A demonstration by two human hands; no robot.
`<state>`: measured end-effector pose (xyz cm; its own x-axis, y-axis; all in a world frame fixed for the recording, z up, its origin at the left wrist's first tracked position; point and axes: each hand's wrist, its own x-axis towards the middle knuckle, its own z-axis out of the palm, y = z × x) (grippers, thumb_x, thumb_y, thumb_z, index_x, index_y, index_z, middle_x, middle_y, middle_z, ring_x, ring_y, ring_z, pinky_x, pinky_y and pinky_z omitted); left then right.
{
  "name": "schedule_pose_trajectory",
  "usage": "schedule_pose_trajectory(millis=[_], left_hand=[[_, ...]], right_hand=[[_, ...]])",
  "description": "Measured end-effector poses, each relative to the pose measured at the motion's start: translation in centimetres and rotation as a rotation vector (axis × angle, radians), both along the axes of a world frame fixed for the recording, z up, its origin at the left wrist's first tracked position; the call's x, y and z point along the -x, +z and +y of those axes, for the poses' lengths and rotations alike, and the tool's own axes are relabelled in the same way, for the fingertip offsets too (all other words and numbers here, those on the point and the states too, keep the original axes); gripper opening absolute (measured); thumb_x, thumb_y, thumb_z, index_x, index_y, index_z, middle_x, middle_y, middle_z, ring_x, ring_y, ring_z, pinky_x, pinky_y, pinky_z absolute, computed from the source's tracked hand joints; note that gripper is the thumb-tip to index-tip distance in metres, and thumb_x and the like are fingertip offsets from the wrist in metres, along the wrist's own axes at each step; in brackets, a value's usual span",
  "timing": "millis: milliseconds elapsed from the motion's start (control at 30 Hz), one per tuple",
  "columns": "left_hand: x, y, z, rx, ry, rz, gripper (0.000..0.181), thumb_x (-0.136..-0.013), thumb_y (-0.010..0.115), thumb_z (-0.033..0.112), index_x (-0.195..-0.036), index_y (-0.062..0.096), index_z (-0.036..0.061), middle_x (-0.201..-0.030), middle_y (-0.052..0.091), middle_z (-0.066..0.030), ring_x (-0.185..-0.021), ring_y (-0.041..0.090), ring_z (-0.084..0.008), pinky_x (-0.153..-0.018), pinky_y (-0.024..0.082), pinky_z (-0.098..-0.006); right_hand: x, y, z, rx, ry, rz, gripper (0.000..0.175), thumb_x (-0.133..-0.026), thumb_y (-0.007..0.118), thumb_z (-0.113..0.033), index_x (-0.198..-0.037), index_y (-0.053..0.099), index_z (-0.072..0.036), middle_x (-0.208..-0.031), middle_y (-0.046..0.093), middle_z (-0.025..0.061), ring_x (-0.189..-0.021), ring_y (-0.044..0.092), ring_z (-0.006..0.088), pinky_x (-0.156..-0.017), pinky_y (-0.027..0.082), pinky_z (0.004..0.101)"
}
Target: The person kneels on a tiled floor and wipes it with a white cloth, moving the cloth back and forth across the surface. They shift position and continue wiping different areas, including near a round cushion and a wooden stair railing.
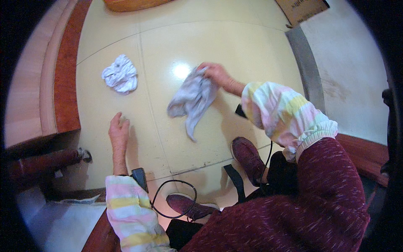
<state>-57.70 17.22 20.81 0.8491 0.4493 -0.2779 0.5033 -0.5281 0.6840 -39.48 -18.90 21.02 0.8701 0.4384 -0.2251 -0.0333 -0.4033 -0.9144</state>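
My right hand (215, 74) grips one end of a greyish-white cloth (196, 94), which hangs down in loose folds towards me; whether its lower tip touches the floor I cannot tell. Over the tiled floor at the left, my left hand (119, 127) holds nothing, its fingers slightly curled and apart. Beyond it lies a crumpled white cloth (121, 75) with a small dark spot. Striped sleeve covers are on both forearms.
Cream floor tiles (176, 151) spread before my maroon shoes (248, 157). A black cable (173, 181) loops near my left forearm. Wooden furniture (66, 78) borders the left side. A cardboard box (302, 11) stands at the upper right, and a brown rounded object (135, 4) at the top.
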Motion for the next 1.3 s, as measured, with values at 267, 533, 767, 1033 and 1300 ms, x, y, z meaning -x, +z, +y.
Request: schedule_pose_trajectory(millis=[267, 533, 767, 1033, 1300], left_hand=[[3.3, 1.0, -3.3, -0.107, 0.131, -0.106, 0.034, -0.082, 0.053, 0.009, -0.114, 0.060, 0.0018, -0.109, 0.063, -0.0167, -0.095, 0.062, -0.0264, -0.085, 0.049, -0.0345], [7.9, 3.3, -6.7, -0.193, 0.367, -0.334, 0.037, -0.081, 0.049, 0.005, -0.117, 0.056, -0.0041, -0.109, 0.061, -0.0217, -0.099, 0.061, -0.0317, -0.086, 0.047, -0.0362], [10.0, 4.3, -12.8, -0.420, 0.111, -0.011, 0.062, -0.079, 0.064, 0.024, -0.133, 0.041, 0.0028, -0.130, 0.045, -0.0219, -0.119, 0.043, -0.0361, -0.097, 0.035, -0.0448], [9.8, 1.2, -10.4, -0.272, 0.109, 0.005, 0.029, -0.071, 0.063, 0.011, -0.098, 0.058, 0.0020, -0.114, 0.054, -0.0164, -0.102, 0.049, -0.0351, -0.085, 0.040, -0.0457], [3.3, 2.9, -0.6, -0.636, 0.277, -0.301, 0.019, -0.068, 0.057, 0.002, -0.086, 0.057, -0.0011, -0.101, 0.057, -0.0160, -0.094, 0.051, -0.0352, -0.085, 0.041, -0.0447]], right_hand=[[-3.1, -4.5, 6.8, 0.408, -0.166, -0.400, 0.047, -0.082, 0.049, -0.016, -0.129, 0.048, -0.011, -0.105, 0.051, 0.0262, -0.096, 0.052, 0.0413, -0.085, 0.045, 0.0446], [14.3, -1.8, 17.9, -0.146, 0.571, 0.040, 0.049, -0.085, 0.050, -0.014, -0.133, 0.047, -0.014, -0.111, 0.057, 0.0170, -0.101, 0.056, 0.0276, -0.093, 0.042, 0.0375], [3.6, 0.3, 24.3, 0.097, 0.586, -0.781, 0.056, -0.076, 0.066, -0.023, -0.129, 0.050, -0.015, -0.123, 0.054, 0.0165, -0.113, 0.052, 0.0327, -0.094, 0.041, 0.0451], [-2.8, -2.6, 25.6, 0.487, 0.590, -0.994, 0.056, -0.085, 0.054, -0.041, -0.136, 0.040, -0.023, -0.144, 0.029, 0.0157, -0.135, 0.025, 0.0340, -0.104, 0.021, 0.0594], [-2.7, -3.0, 24.6, 0.404, 0.554, -1.006, 0.049, -0.085, 0.054, -0.036, -0.131, 0.046, -0.022, -0.142, 0.032, 0.0122, -0.135, 0.027, 0.0320, -0.106, 0.021, 0.0564]])
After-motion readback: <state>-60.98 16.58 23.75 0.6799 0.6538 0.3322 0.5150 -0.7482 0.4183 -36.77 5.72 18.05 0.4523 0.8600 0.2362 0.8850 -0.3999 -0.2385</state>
